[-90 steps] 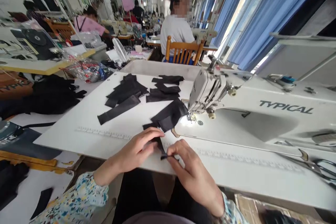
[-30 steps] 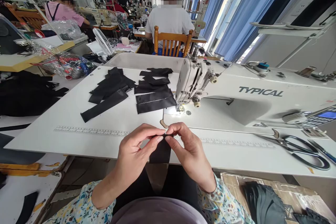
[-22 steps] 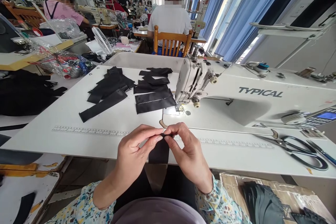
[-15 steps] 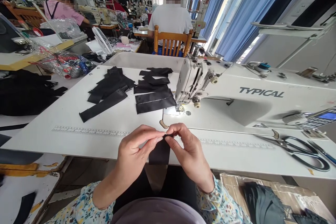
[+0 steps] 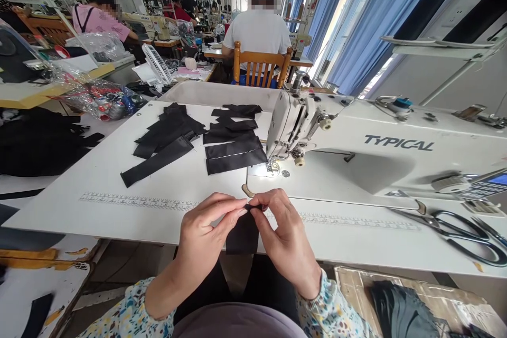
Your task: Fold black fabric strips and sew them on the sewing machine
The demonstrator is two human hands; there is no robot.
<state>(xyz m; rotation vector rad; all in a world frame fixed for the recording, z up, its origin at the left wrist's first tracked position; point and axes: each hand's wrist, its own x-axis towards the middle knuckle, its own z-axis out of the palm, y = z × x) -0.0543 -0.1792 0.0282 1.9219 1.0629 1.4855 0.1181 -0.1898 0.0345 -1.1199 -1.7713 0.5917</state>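
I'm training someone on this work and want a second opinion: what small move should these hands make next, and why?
Probably ease the black cloth forward, away from the front edge of the white table, so that all of it has support: the left hand and right hand both pinch its upper end, while its lower end reaches that edge.
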